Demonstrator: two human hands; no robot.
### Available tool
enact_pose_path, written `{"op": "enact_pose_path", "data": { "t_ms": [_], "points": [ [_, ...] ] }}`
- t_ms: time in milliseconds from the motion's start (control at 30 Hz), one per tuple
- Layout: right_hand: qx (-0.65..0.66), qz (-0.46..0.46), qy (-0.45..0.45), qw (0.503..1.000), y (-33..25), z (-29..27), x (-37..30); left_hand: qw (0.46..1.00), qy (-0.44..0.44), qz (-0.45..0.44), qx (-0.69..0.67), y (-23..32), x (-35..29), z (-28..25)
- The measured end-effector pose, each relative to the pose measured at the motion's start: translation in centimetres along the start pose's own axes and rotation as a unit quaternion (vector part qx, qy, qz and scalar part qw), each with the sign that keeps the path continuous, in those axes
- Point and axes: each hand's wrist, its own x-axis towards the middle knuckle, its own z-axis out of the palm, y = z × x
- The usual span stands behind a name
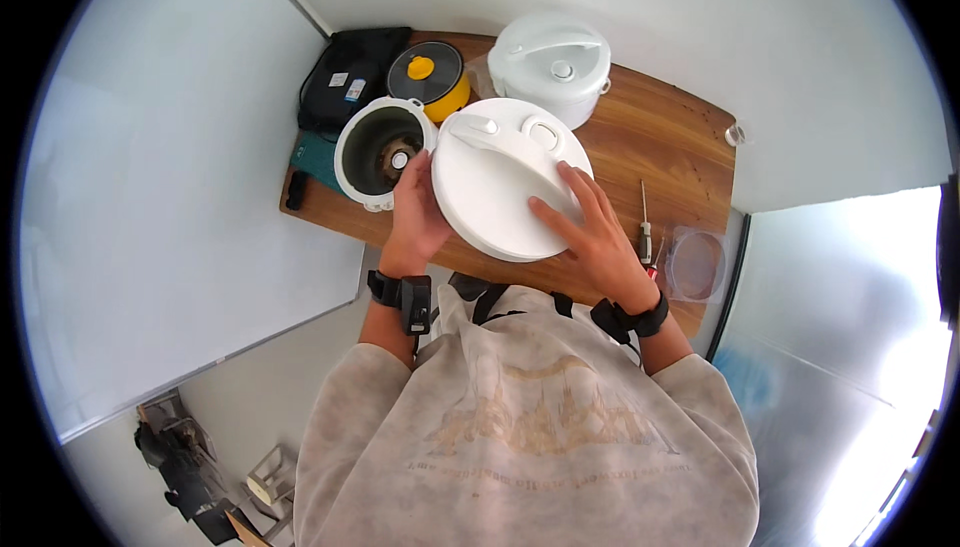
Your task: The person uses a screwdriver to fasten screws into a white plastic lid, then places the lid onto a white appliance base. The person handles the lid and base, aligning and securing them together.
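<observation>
Between my hands, above the near edge of the table, is a round white rice cooker lid [505, 192] with a moulded handle and a round vent on top. My left hand [415, 212] grips its left rim, the fingers partly hidden beneath it. My right hand [592, 232] holds the right side, with thumb and fingers spread over the top beside the handle. Just left of the lid stands an open white rice cooker body [385, 154], its grey inside bare down to a round centre piece. Behind the lid is another white rice cooker [552, 67], closed.
A yellow pot with a dark lid [428, 77] and a black bag [350, 77] stand at the back left. On the right of the wooden table [665, 137] lie a screwdriver [645, 227] and a clear plastic container [697, 265]. Walls flank the table.
</observation>
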Motion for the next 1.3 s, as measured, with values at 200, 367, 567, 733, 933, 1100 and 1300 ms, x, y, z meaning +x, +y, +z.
{"op": "enact_pose_path", "data": {
  "t_ms": [200,367,567,733,933,1100,1300],
  "points": [
    [-0.029,-0.005,0.02,0.999,2.3,3.1,-0.1,0.967,-0.034,0.082,0.241,1.3,-2.6,1.2],
    [-0.045,-0.015,0.046,0.998,1.8,4.1,1.5,0.94,-0.037,0.14,0.309,2.7,-4.2,1.5],
    [0.121,0.024,0.069,0.99,-1.0,4.5,4.1,0.959,0.0,0.167,0.231,5.6,-3.0,-2.1],
    [0.266,0.104,0.053,0.957,-4.0,2.3,6.4,0.995,0.049,0.071,0.052,9.2,-1.2,-8.2],
    [0.5,0.256,0.039,0.826,-5.7,4.0,9.7,1.0,-0.004,-0.002,0.026,11.0,1.3,-14.2],
    [0.559,0.297,-0.022,0.774,-9.1,4.7,12.3,0.999,0.002,-0.011,0.033,12.8,1.6,-15.5],
    [0.582,0.334,0.017,0.741,-10.2,6.3,15.2,0.997,-0.005,0.026,0.066,16.1,2.3,-15.6]
  ]
}}
